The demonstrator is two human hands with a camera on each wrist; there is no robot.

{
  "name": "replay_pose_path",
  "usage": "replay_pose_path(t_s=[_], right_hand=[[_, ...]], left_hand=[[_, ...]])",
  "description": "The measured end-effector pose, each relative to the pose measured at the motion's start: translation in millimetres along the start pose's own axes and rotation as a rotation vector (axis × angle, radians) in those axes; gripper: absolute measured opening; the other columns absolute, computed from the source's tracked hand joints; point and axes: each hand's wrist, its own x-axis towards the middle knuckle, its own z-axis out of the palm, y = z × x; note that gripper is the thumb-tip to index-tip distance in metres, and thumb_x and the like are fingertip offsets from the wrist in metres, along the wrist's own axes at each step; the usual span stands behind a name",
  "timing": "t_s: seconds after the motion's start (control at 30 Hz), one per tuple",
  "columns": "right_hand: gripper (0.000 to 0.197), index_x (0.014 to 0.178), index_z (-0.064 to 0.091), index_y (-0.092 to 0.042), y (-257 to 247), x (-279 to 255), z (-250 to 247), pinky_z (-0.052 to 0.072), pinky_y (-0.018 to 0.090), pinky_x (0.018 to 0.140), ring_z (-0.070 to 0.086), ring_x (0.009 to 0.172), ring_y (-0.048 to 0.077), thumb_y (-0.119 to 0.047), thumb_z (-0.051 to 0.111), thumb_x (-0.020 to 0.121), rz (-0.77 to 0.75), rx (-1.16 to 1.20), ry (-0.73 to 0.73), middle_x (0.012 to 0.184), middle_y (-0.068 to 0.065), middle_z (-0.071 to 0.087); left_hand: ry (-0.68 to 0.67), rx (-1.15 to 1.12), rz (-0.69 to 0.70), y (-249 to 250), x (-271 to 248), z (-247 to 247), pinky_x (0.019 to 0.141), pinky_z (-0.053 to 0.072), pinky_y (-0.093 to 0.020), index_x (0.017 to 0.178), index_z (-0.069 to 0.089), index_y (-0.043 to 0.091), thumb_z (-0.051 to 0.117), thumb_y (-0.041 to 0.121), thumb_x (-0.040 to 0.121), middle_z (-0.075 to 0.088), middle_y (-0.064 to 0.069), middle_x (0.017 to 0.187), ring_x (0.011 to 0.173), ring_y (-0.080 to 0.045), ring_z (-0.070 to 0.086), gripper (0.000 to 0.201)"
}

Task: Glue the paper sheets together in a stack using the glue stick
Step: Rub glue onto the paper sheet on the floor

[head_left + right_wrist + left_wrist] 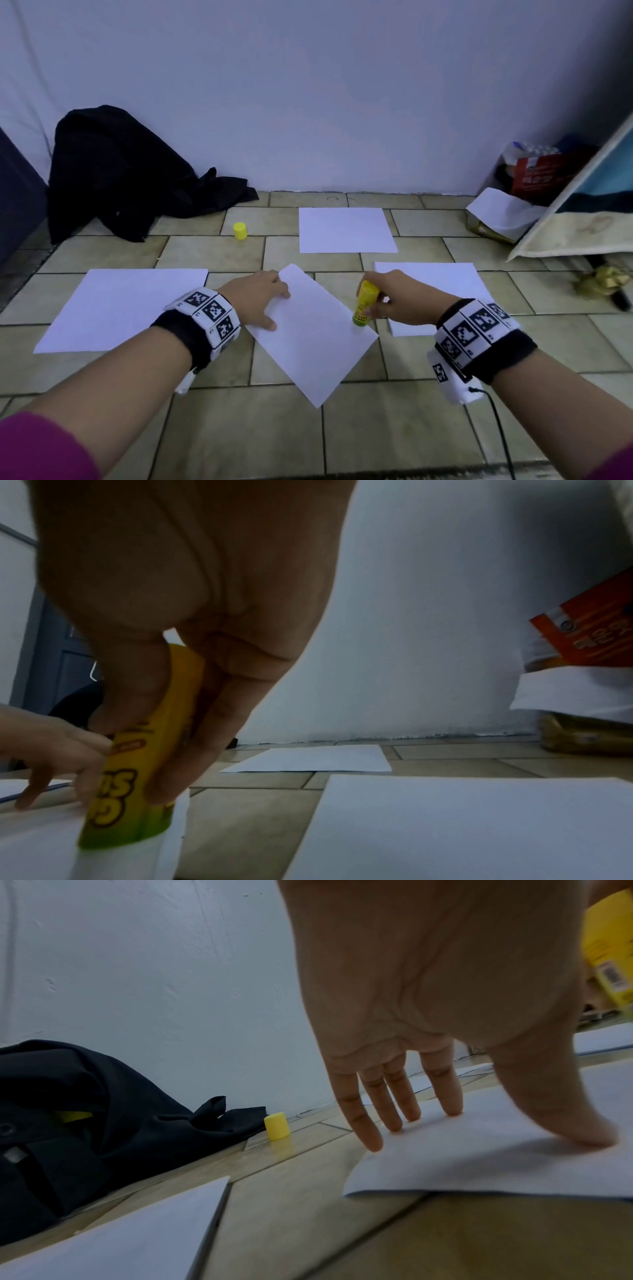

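Right hand presses glue stick onto sheet; left hand steadies.

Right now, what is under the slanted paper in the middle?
Under the slanted paper only the tiled floor shows around its edges. Whatever lies beneath its middle is covered. On top, the left hand presses it flat and the right hand holds the glue stick against it.
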Motion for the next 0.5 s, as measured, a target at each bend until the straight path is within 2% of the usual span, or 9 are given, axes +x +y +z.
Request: replay_pose_path(t_s=[0.13,0.2,0.23,0.3,0.33,0.4,0.43,0.5], right_hand=[[0.023,0.102,0.057,-0.009,11,-12,-3,0.054,0.038,0.08,0.064,0.086,0.018,-0.024,0.067,0.087,0.011,-0.005,-0.053,0.096,0.004,0.067],[0.019,0.097,0.059,-0.005,14,-15,-8,0.056,0.035,0.076,0.067,0.08,0.017,-0.017,0.069,0.086,0.005,0.081,-0.041,0.091,0.006,0.069],[0.015,0.093,0.059,-0.003,14,-17,-11,0.057,0.033,0.073,0.069,0.077,0.017,-0.011,0.069,0.086,0.01,0.241,0.009,0.088,0.008,0.071],[0.008,0.088,0.059,0.003,14,-20,-21,0.057,0.028,0.068,0.071,0.072,0.019,0.004,0.065,0.084,0.035,0.73,0.189,0.081,0.011,0.072],[0.009,0.086,0.058,0.004,16,-20,-26,0.057,0.026,0.068,0.072,0.072,0.02,0.006,0.065,0.08,0.037,0.981,0.292,0.08,0.012,0.072],[0.018,0.082,0.055,0.0,18,-17,-31,0.057,0.023,0.07,0.073,0.078,0.025,-0.001,0.068,0.07,0.023,1.406,0.462,0.081,0.013,0.072],[0.015,0.079,0.052,-0.003,20,-13,-31,0.057,0.023,0.07,0.073,0.081,0.026,-0.001,0.066,0.073,0.021,1.577,0.525,0.083,0.015,0.071],[0.011,0.08,0.051,-0.004,19,-3,-28,0.058,0.022,0.067,0.073,0.078,0.024,-0.001,0.051,0.091,0.078,1.764,0.606,0.08,0.016,0.069]], left_hand=[[-0.006,0.03,0.011,-3,0,-1,0.1,0.039,-0.031,0.143,0.037,0.027,0.06,0.012,0.089,0.036,0.002,0.14,0.128,-0.017,0.037,0.061],[0.008,0.022,0.016,-6,-1,1,0.1,0.038,-0.031,0.142,0.039,0.026,0.063,0.012,0.086,0.038,0.002,0.138,0.128,-0.018,0.038,0.062],[0.016,0.006,0.019,-8,-2,2,0.1,0.038,-0.031,0.14,0.04,0.025,0.065,0.015,0.085,0.04,0.003,0.136,0.127,-0.017,0.039,0.062],[0.03,-0.051,0.002,-11,-5,5,0.098,0.038,-0.029,0.137,0.041,0.022,0.07,0.024,0.083,0.041,0.004,0.133,0.125,-0.015,0.04,0.061],[0.044,-0.076,-0.012,-12,-8,8,0.098,0.038,-0.028,0.136,0.041,0.021,0.07,0.028,0.083,0.039,0.004,0.133,0.126,-0.015,0.039,0.061],[0.086,-0.075,-0.026,-14,-15,14,0.1,0.034,-0.027,0.137,0.038,0.02,0.069,0.039,0.084,0.032,0.004,0.138,0.13,-0.014,0.031,0.064],[0.097,-0.06,-0.026,-16,-18,18,0.103,0.032,-0.028,0.138,0.035,0.019,0.066,0.045,0.084,0.028,0.004,0.141,0.133,-0.014,0.026,0.068],[0.08,-0.055,-0.036,-18,-24,25,0.106,0.028,-0.031,0.142,0.027,0.02,0.061,0.052,0.086,0.022,0.005,0.147,0.135,-0.014,0.021,0.073]])
